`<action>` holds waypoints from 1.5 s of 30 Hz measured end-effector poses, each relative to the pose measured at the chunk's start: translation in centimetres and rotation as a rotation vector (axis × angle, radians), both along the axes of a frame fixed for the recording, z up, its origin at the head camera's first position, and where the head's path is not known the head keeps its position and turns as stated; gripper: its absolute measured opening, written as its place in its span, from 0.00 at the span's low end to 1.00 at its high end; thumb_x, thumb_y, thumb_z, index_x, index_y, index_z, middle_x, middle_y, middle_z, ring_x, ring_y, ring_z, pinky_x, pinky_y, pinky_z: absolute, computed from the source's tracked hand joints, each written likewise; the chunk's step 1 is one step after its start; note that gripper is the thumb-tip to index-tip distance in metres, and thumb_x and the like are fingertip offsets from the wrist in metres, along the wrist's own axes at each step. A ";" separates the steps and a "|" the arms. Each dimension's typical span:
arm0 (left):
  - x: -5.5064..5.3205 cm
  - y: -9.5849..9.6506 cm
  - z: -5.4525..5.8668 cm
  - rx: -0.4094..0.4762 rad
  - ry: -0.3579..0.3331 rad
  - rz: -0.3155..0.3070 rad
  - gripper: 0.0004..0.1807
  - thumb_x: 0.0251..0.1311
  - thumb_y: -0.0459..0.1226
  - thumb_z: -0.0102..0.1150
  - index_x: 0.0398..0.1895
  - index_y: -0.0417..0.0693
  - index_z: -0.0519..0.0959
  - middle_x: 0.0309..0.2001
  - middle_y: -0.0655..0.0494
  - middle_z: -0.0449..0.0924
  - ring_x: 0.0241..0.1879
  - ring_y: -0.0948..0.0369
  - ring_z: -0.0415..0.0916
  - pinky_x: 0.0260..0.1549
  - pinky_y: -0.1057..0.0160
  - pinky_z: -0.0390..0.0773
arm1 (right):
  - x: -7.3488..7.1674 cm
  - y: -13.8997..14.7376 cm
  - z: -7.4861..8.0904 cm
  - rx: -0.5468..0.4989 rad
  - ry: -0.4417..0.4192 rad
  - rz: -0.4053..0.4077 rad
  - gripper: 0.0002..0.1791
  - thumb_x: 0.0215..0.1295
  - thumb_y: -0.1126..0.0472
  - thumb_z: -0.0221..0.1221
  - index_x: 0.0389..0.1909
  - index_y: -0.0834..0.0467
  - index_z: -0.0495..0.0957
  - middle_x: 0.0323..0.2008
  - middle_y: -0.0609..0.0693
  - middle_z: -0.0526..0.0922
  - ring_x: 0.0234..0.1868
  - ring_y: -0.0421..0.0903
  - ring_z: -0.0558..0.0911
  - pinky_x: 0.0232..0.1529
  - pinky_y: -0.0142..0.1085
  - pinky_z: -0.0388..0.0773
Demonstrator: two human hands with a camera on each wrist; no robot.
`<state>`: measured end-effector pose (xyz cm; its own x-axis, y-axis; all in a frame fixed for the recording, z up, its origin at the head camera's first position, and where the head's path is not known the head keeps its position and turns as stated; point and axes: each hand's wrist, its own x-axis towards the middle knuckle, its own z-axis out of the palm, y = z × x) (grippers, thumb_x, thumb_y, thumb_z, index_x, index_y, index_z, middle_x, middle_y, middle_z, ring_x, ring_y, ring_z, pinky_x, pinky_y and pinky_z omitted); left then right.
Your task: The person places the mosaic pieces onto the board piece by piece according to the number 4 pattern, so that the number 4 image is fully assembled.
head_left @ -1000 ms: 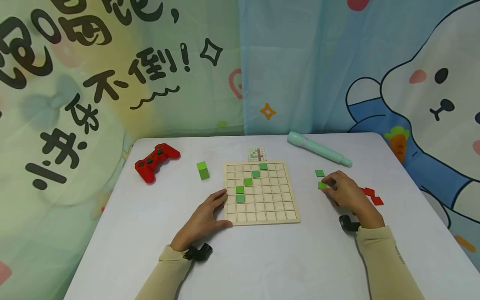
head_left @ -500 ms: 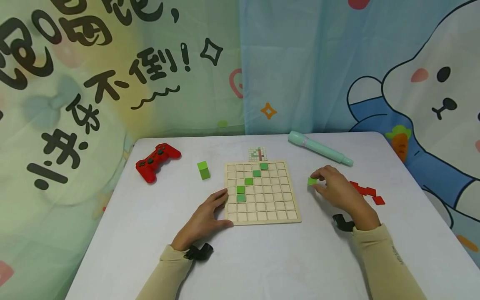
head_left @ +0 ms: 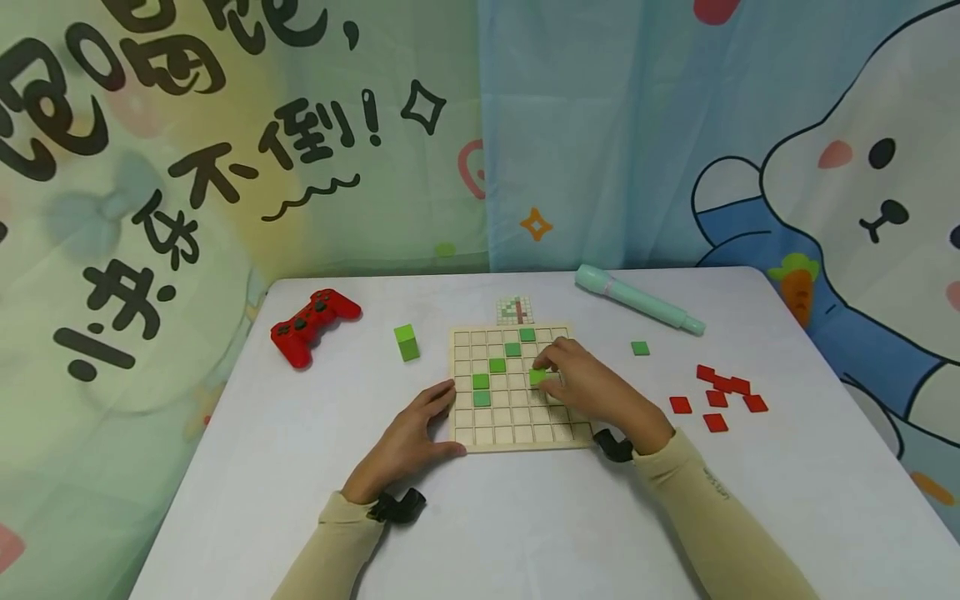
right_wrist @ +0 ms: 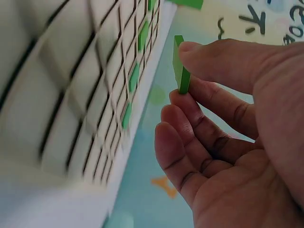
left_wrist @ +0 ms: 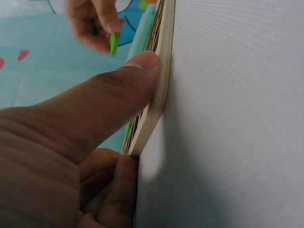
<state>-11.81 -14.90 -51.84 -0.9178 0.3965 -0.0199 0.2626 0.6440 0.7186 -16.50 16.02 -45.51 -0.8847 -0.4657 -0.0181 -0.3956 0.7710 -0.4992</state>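
Observation:
A pale wooden grid board [head_left: 517, 412] lies on the table. Several green square tiles sit in its cells, rising in a diagonal toward the back. My left hand [head_left: 405, 433] rests at the board's near left corner, thumb on the front edge and fingers along the left side; the left wrist view shows the thumb [left_wrist: 118, 90] against the wooden edge. My right hand [head_left: 588, 385] is over the right half of the board, pinching a light green square tile [right_wrist: 180, 66] between thumb and fingertips. In the right wrist view this tile hangs upright above the cells.
A loose green tile [head_left: 640, 348] and several red tiles [head_left: 716, 398] lie right of the board. Behind it sits a small printed pattern card [head_left: 514, 311]. A mint-green marker [head_left: 637, 300], a green block [head_left: 407, 342] and a red game controller [head_left: 313, 327] stand farther out.
My right hand has picked up the light green tile from the right side of the table and carried it left over the board. The left hand has stayed in place.

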 end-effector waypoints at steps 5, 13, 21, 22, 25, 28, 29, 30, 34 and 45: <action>0.1 0.0 0.1 0.005 -0.025 0.006 0.53 0.55 0.42 0.83 0.82 0.42 0.64 0.85 0.52 0.60 0.84 0.50 0.58 0.79 0.45 0.67 | -0.4 -2.8 -1.1 -0.001 -0.046 0.070 0.15 0.73 0.60 0.67 0.56 0.61 0.82 0.53 0.55 0.81 0.55 0.51 0.82 0.60 0.48 0.83; 0.1 0.2 0.3 -0.003 -0.015 -0.010 0.53 0.55 0.42 0.83 0.81 0.41 0.65 0.84 0.51 0.61 0.84 0.49 0.59 0.79 0.46 0.68 | -0.4 -4.5 -2.0 0.030 -0.015 0.139 0.11 0.72 0.60 0.68 0.51 0.59 0.83 0.46 0.52 0.82 0.48 0.45 0.78 0.53 0.44 0.82; 0.0 0.1 0.3 0.007 0.005 -0.020 0.52 0.55 0.42 0.83 0.81 0.39 0.65 0.84 0.49 0.61 0.83 0.48 0.61 0.77 0.44 0.70 | -0.2 -4.8 -2.2 0.032 0.008 0.169 0.10 0.72 0.61 0.68 0.49 0.59 0.82 0.45 0.52 0.81 0.46 0.45 0.77 0.51 0.43 0.81; 0.0 0.1 0.3 0.007 0.004 -0.021 0.52 0.55 0.42 0.83 0.81 0.39 0.65 0.84 0.49 0.61 0.83 0.48 0.61 0.77 0.44 0.70 | -0.2 -4.8 -2.2 0.034 0.007 0.168 0.10 0.72 0.61 0.68 0.49 0.58 0.82 0.45 0.51 0.80 0.46 0.45 0.77 0.51 0.43 0.81; -0.1 0.1 0.3 0.003 0.004 -0.022 0.53 0.55 0.42 0.83 0.81 0.39 0.65 0.84 0.49 0.61 0.83 0.48 0.60 0.77 0.45 0.70 | -0.3 -4.9 -2.3 0.041 0.009 0.167 0.09 0.72 0.61 0.68 0.48 0.58 0.82 0.45 0.51 0.80 0.47 0.45 0.77 0.52 0.43 0.80; -0.1 0.1 0.2 0.001 0.007 -0.019 0.52 0.55 0.42 0.83 0.81 0.40 0.65 0.84 0.50 0.61 0.83 0.49 0.60 0.78 0.46 0.69 | -0.3 -5.0 -2.2 0.037 0.005 0.169 0.08 0.72 0.61 0.68 0.47 0.58 0.82 0.45 0.51 0.80 0.47 0.46 0.77 0.52 0.44 0.80; -0.1 0.1 0.2 0.001 0.009 -0.018 0.52 0.56 0.42 0.83 0.81 0.40 0.65 0.84 0.50 0.61 0.83 0.49 0.60 0.78 0.46 0.69 | -0.3 -5.0 -2.1 0.035 0.003 0.169 0.08 0.72 0.62 0.68 0.46 0.58 0.81 0.45 0.51 0.80 0.47 0.47 0.77 0.52 0.44 0.80; -0.1 0.1 0.2 0.001 0.011 -0.016 0.52 0.56 0.42 0.83 0.81 0.39 0.65 0.84 0.49 0.62 0.83 0.48 0.61 0.78 0.46 0.69 | -0.3 -5.1 -2.0 0.032 -0.001 0.167 0.08 0.72 0.62 0.69 0.46 0.57 0.81 0.45 0.51 0.80 0.47 0.47 0.77 0.52 0.44 0.80; -0.1 0.0 0.4 -0.003 0.004 -0.013 0.52 0.56 0.42 0.82 0.81 0.40 0.65 0.84 0.49 0.61 0.83 0.48 0.60 0.78 0.46 0.68 | -0.5 -5.3 -1.9 0.020 -0.012 0.158 0.07 0.71 0.61 0.69 0.44 0.56 0.82 0.44 0.50 0.80 0.47 0.47 0.77 0.51 0.42 0.78; -0.1 0.0 0.1 0.008 0.000 -0.014 0.52 0.56 0.42 0.82 0.81 0.39 0.65 0.84 0.49 0.61 0.83 0.48 0.60 0.78 0.45 0.69 | -0.4 -4.7 -2.1 0.021 0.000 0.111 0.13 0.72 0.56 0.69 0.52 0.56 0.84 0.49 0.52 0.81 0.51 0.48 0.79 0.55 0.46 0.82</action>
<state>-11.89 -14.92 -51.69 -0.9123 0.4091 -0.0163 0.2716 0.6347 0.7235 -16.88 11.30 -47.64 -0.8277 -0.5604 -0.0284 -0.4793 0.7324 -0.4835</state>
